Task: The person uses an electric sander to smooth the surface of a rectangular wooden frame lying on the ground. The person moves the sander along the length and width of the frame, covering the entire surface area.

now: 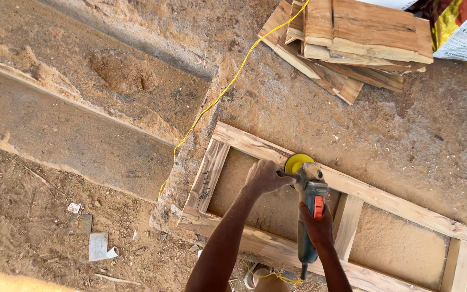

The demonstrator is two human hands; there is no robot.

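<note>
The angle grinder, at lower centre of the frame, sits with its yellow disc on the wooden frame's upper rail, left hand closed round the side handle (for steadying, likely), right hand gripping its body.

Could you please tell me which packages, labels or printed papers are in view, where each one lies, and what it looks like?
Printed sack: top right corner beside the stacked boards; crumpled, yellow and red with a white printed panel.
Handwritten mark: dark scrawl on the wooden frame's left upright.
Paper scraps: white, on the dirt at lower left.
</note>
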